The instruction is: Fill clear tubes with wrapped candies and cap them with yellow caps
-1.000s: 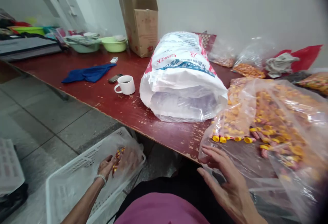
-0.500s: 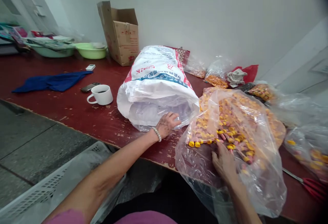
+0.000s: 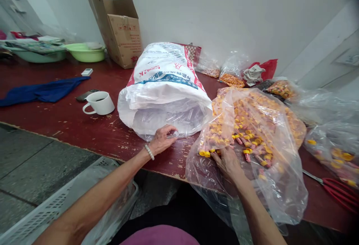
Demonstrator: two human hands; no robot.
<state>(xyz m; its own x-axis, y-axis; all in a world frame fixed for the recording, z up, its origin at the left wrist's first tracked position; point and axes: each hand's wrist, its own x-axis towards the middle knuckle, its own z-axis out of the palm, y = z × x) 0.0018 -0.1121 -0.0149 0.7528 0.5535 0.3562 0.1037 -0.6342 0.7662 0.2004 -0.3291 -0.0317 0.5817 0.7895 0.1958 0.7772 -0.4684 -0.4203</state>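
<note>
A small clear piece (image 3: 175, 134) sits between the left fingers (image 3: 168, 127).

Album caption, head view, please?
Left hand holds a clear piece by the white sack; right hand at yellow-capped pieces.

Pale beaded bracelet (image 3: 149, 152), mauve top (image 3: 162, 236), black bottoms (image 3: 196, 211)

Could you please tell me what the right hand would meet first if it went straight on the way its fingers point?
The right hand would probably first meet the heap of small pink pieces with round yellow caps just ahead; it may already be touching some, since depth is unclear.
</note>
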